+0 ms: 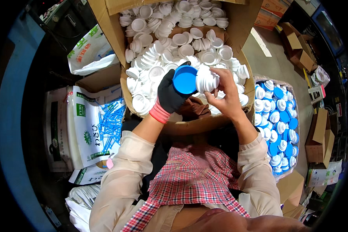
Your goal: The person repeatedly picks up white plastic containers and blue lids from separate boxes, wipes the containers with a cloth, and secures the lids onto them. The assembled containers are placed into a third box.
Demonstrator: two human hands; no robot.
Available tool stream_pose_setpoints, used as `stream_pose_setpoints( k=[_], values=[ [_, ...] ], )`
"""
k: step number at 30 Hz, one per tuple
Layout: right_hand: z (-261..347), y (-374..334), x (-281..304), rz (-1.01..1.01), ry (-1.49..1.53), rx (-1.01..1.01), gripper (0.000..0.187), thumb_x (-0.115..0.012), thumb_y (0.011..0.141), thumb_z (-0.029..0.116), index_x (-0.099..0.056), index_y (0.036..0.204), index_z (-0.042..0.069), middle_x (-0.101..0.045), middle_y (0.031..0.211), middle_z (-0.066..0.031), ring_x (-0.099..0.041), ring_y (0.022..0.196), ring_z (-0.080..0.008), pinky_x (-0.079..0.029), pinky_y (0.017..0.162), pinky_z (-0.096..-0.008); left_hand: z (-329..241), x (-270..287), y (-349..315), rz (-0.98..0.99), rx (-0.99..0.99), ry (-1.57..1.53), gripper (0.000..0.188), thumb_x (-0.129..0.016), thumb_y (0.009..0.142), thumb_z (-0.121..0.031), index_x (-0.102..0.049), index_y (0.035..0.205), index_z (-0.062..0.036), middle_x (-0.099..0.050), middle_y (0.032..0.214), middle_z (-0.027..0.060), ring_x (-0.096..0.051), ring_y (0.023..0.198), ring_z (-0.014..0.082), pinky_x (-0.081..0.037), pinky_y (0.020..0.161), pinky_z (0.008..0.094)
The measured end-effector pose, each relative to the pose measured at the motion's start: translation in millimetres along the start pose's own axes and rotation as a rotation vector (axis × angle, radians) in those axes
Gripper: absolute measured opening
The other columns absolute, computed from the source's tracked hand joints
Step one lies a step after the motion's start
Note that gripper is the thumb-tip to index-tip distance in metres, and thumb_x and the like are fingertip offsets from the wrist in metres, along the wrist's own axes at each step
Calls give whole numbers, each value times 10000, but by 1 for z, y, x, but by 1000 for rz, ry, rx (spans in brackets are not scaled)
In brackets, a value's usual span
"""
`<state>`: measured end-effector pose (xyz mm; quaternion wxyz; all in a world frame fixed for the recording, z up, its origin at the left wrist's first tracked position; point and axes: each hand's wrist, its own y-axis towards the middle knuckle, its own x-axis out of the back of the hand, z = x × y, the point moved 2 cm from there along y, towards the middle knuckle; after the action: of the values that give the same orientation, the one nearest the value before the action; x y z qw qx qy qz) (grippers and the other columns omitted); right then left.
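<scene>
Blue cap [185,80] held over big box [216,123], left hand [170,92] fingers curled round it. Right hand [227,94] fingers pinch white ridged piece [207,79] close beside. Best hold cap steady, squeeze softly.

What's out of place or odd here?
Brown cloth-like material sits among white parts in the carton, unlike everything around it. Blue strips lie jumbled on white plastic at left; spilled or placed, can't tell.

Left hand [171,92]: black glove [168,99], banded coral-pink glove cuff [159,113]. Sleeves [123,170] sheer, cream, loose, creased, gathered at lower ends. Apron [197,168] red, white and navy plaid, shoulder straps [141,215] matching.
</scene>
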<state>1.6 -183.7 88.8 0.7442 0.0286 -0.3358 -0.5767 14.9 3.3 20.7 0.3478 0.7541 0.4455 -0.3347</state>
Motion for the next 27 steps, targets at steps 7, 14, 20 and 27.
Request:
stream_pose_setpoints(
  k=[7, 14, 20, 27],
  values=[
    [8, -1, -26, -64, -192, 151, 575, -804, 695, 167, -511, 1172, 37, -486, 955, -111, -508, 696, -195, -456, 614, -304, 13, 0, -2, -192, -139, 572, 459, -507, 953, -169, -426, 1353, 42, -502, 1372, 138, -551, 1177, 218, -411, 1018, 334],
    [0, -5, -31, -176, -73, 177, 594, -834, 657, 149, -504, 1133, 18, -500, 927, -105, -510, 708, -186, -448, 585, -291, 3, 0, -5, -54, -259, 836, 462, -534, 937, -190, -450, 1332, 35, -519, 1354, 151, -566, 1161, 216, -427, 988, 319],
    [7, -4, -28, -150, -132, 196, 616, -837, 654, 130, -505, 1159, 11, -509, 967, -103, -513, 718, -174, -450, 590, -278, -1, -7, -10, -46, -328, 951, 493, -594, 895, -205, -472, 1311, 30, -529, 1340, 156, -584, 1126, 239, -440, 977, 331],
    [10, -3, -31, -75, -211, 184, 583, -814, 682, 120, -512, 1167, 7, -501, 982, -122, -529, 744, -215, -472, 659, -314, 3, -7, -10, -32, -308, 814, 581, -620, 847, -75, -404, 1373, 40, -504, 1361, 160, -541, 1179, 244, -423, 1001, 331]
  ],
)
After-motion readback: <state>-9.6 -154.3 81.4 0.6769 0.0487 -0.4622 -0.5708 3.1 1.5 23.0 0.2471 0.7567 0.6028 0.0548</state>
